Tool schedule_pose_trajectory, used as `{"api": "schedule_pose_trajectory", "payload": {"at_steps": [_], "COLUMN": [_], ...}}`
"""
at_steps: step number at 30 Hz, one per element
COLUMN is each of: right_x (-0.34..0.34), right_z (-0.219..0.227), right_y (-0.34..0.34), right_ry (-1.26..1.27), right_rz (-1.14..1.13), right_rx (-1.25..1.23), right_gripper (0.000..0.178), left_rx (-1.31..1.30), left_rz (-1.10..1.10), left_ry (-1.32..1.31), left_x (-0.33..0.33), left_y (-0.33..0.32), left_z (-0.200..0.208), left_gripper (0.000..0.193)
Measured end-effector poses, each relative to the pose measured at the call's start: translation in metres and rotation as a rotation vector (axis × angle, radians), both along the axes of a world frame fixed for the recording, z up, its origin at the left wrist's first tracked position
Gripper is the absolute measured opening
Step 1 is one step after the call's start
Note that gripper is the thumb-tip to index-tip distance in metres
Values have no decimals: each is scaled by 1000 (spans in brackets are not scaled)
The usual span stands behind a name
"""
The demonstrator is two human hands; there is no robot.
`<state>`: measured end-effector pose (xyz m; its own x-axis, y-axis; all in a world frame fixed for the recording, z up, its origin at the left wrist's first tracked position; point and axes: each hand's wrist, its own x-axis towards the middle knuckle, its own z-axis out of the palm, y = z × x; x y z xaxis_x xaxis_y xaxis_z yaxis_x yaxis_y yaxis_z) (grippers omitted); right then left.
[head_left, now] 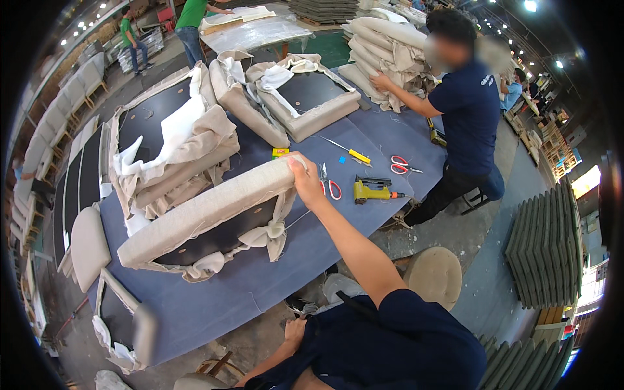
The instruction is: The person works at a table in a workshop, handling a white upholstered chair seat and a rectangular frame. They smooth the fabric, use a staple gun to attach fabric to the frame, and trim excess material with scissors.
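Note:
My right hand [304,179] grips the upper right corner of a beige upholstered seat cushion [208,208], which is tilted up on its side on the blue-covered table [214,318]. Its black underside panel [227,231] faces me, with loose fabric and white wadding gathered along the lower edge. My left hand [294,331] is down by my body, next to my navy clothing; its fingers look curled, and what they hold, if anything, is hidden. Just right of my right hand lie red-handled scissors [331,187].
Several unfinished cushions [175,143] crowd the table's far side. On the right lie a yellow-green staple gun [374,192], a yellow-handled screwdriver [357,156] and more scissors [404,165]. A co-worker [465,110] handles stacked covers [390,58]. A round stool [434,276] stands near me.

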<state>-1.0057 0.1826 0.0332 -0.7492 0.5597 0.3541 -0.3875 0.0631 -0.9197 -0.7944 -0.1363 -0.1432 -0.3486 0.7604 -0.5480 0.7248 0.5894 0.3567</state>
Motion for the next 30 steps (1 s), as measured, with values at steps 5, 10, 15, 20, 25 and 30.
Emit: {"api": "schedule_pose_trajectory", "payload": {"at_steps": [5, 10, 15, 20, 25, 30], "right_x": [-10, -11, -18, -16, -3, 6], "right_z": [-4, -2, 1, 3, 2, -12], "right_y": [-1, 1, 12, 15, 35, 48], "right_ry": [-5, 18, -8, 28, -20, 84], "right_rz": [-10, 1, 46, 204, 338, 382], "right_rx": [-19, -13, -31, -52, -63, -30], "right_gripper": [33, 32, 30, 31, 39, 41], "left_rx": [257, 595, 479, 652, 1301, 1469], "left_rz": [-53, 602, 667, 1155, 1309, 1272], "left_ry": [258, -286, -376, -468, -449, -397], "left_x": [-2, -4, -47, -95, -120, -173], "left_y": [-5, -28, -72, -96, -9, 96], "left_z": [2, 42, 111, 230, 295, 356], "left_gripper": [29, 42, 34, 23, 38, 46]}}
